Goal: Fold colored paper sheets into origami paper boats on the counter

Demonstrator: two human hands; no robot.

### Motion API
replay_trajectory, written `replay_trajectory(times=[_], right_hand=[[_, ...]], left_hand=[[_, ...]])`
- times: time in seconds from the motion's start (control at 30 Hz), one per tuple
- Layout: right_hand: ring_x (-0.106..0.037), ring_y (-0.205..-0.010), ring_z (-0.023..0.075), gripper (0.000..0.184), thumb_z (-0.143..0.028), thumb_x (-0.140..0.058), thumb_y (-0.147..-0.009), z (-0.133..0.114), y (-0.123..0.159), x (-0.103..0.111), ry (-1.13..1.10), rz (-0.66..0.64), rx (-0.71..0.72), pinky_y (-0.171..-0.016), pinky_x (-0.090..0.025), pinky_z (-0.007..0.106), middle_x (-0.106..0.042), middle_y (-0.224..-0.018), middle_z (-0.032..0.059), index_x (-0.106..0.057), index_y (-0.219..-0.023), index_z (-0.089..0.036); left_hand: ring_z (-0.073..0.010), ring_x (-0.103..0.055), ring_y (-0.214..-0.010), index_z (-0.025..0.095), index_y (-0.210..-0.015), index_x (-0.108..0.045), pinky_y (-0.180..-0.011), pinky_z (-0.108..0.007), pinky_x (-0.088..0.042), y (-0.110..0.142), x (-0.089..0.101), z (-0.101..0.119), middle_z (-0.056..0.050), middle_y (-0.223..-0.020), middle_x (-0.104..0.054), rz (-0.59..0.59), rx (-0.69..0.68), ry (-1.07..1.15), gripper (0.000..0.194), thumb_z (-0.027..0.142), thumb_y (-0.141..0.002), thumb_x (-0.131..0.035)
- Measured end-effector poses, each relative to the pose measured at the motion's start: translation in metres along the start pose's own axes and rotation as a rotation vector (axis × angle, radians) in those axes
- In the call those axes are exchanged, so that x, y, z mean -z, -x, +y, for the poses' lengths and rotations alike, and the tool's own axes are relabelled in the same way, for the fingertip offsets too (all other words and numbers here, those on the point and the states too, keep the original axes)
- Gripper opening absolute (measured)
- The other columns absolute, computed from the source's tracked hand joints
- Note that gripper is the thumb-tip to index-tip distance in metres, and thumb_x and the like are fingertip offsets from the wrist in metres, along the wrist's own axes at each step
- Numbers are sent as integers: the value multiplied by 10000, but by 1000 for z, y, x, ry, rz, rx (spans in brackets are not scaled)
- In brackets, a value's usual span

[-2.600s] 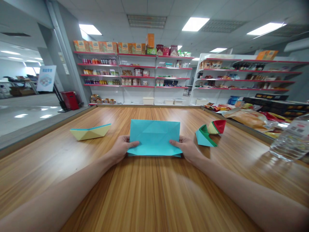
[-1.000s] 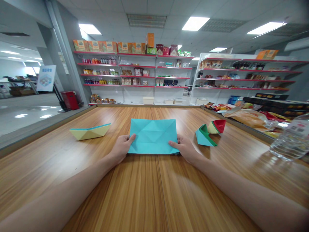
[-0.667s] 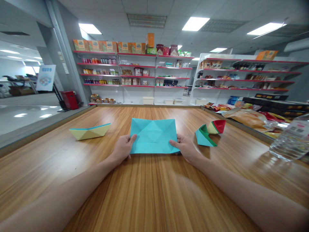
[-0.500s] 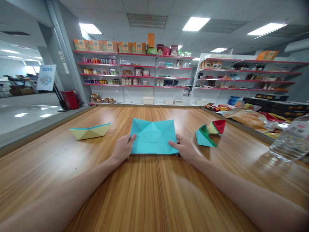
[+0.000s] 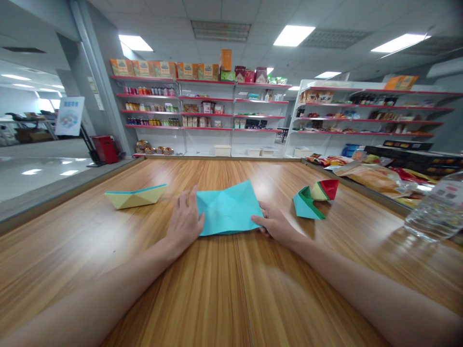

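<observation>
A folded sheet of turquoise paper [image 5: 227, 209], creased and tilted, is held just over the wooden table in front of me. My right hand [image 5: 275, 220] pinches its right edge, thumb on the near face and the other fingers behind. At the left edge, my left hand [image 5: 185, 217] has its fingers stretched upward and apart, while its thumb touches the paper's lower left part. To the left rests a yellow paper boat [image 5: 136, 198] with a blue rim. On the right lies a folded paper piece in blue, green, yellow and red [image 5: 307, 205].
A clear plastic bottle [image 5: 434, 212] is at the table's right side. Beyond the raised right edge lie packaged snacks [image 5: 372, 176] and dark boxes. Shelves of goods [image 5: 206, 106] line the back. The wooden tabletop [image 5: 213, 289] has a raised border.
My left hand has loosened from the paper and lifted its fingers. The paper has tilted, its left side dropping and turning, while my right hand keeps its pinch.
</observation>
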State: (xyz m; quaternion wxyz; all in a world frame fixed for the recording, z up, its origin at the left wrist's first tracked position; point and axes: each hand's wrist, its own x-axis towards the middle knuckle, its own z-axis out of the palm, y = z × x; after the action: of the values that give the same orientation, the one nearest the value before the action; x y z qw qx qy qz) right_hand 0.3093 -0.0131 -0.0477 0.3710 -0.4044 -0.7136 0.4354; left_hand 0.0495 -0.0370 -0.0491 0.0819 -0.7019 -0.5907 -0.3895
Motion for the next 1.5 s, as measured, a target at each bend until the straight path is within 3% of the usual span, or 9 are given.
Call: replay_trajectory(times=[0.13, 0.23, 0.33, 0.57, 0.9, 1.23, 1.33, 1.43, 1.5], right_hand=[[-407, -388, 70, 213, -257, -554, -770, -5, 0, -1, 101, -81, 1, -346, -301, 162, -452, -493, -72, -547, -957, -156], [-419, -373, 79, 285, -242, -543, -769, -7, 2, -2, 126, -117, -22, -332, -310, 161, -470, -474, -72, -546, -1042, -158], [-418, -356, 78, 328, -227, -534, -767, -4, 2, -4, 122, -113, -37, -322, -307, 157, -473, -458, -74, -549, -1089, -162], [-501, -404, 91, 431, -275, -514, -804, 8, 0, -3, -47, -83, -28, -364, -382, 175, -569, -561, -29, -518, -1215, -146], [-521, -402, 115, 657, -240, -526, -780, 3, 4, -2, -14, 18, -50, -370, -411, 196, -560, -500, -54, -326, -1401, -161], [-421, -386, 102, 746, -292, -587, -720, -1, 3, -3, -100, 131, -55, -370, -363, 219, -484, -496, -75, -320, -1393, -111], [-591, -634, 186, 771, -307, -623, -700, 1, -1, 2, -140, 209, -120, -553, -477, 302, -667, -795, 39, -333, -1396, -147], [-551, -1052, 248, 739, -288, -680, -663, 1, -3, 5, -173, 217, -93, -855, -450, 355, -563, -1255, 81, -419, -1349, -199], [-553, -1050, 235, 697, -280, -669, -675, 0, -4, 5, -254, 118, -76, -866, -440, 350, -556, -1270, 64, -443, -1330, -214]], left_hand=[[-327, -124, -1385, 173, -1303, -471, -1079, -521, -184, 8, 1, 15, -132, -1492, -244, -219, -346, -140, 422, 215, -886, -419], [-309, -170, -1380, 196, -1391, -361, -1075, -517, -205, 11, -3, 16, -121, -1503, -237, -608, -415, -83, 480, 375, -951, -294], [-284, -139, -1390, 263, -1447, -217, -1089, -514, -151, 10, -5, 11, -86, -1524, -158, -780, -408, -61, 537, 476, -955, -188], [-312, -57, -1397, 373, -1441, -151, -1061, -589, -87, 7, 1, 11, -54, -1536, -77, -811, -377, -84, 538, 548, -932, -158], [-281, -57, -1401, 186, -1465, -117, -1099, -499, -65, 9, 1, 13, -76, -1531, -105, -809, -339, -102, 689, 594, -910, -133], [-282, -48, -1402, 187, -1467, -92, -1101, -499, -57, 9, 0, 10, -74, -1533, -81, -821, -357, -107, 697, 602, -907, -124], [-277, -46, -1403, 211, -1467, -85, -1103, -492, -45, 8, 3, 8, -74, -1531, -90, -828, -411, -61, 699, 611, -901, -176], [-284, -65, -1400, 217, -1467, -81, -1108, -484, -50, 7, 9, 10, -84, -1528, -98, -833, -473, 0, 793, 668, -850, -289], [-310, -92, -1394, 191, -1466, -119, -1105, -498, -67, 8, 12, 13, -111, -1521, -128, -816, -476, 23, 876, 706, -800, -361]])
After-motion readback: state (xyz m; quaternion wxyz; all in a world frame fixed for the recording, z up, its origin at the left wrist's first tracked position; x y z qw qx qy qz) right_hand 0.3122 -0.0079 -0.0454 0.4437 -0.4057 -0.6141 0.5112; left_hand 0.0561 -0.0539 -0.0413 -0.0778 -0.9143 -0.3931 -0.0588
